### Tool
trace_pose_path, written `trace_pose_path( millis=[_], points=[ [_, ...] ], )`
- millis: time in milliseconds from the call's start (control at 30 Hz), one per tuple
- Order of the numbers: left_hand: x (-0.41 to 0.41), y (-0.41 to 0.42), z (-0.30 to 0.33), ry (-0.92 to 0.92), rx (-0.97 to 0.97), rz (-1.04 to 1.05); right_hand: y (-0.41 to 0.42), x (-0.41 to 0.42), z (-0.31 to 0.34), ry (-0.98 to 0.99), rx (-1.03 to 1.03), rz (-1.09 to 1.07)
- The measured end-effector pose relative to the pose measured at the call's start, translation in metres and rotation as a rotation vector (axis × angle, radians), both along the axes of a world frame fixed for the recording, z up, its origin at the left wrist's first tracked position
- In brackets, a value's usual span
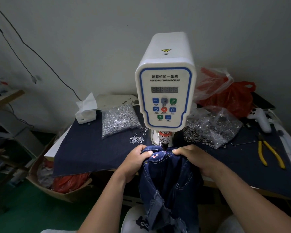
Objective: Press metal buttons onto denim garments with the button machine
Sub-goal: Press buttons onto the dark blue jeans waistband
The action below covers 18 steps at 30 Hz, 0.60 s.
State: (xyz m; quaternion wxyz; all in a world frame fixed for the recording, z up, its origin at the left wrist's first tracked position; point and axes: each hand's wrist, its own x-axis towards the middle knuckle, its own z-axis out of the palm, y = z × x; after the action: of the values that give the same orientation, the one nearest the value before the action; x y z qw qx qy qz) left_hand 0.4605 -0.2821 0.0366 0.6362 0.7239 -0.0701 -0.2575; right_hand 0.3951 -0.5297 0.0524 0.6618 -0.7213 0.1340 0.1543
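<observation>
Nearest, denim jeans [168,179] hung off the table edge; left hand [134,161] and right hand [194,158] each pinched the waistband, fingers curled, under the servo button machine's [165,91] punch; bagged metal buttons [119,121] lay beyond.

Head view looks forward and down; close before the button machine [165,91].

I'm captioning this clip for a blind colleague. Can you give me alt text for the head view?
Both hands, left hand and right hand, grip a denim garment by its waistband under the press head of a white servo button machine. Bags of metal buttons flank it.
</observation>
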Motion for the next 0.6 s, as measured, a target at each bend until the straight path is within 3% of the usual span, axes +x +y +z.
trace_pose_path(
  millis=[600],
  points=[
    [-0.010,0.006,0.016,0.006,-0.036,-0.052,0.010,-0.016,0.030,0.011,-0.058,-0.025]
  ],
)
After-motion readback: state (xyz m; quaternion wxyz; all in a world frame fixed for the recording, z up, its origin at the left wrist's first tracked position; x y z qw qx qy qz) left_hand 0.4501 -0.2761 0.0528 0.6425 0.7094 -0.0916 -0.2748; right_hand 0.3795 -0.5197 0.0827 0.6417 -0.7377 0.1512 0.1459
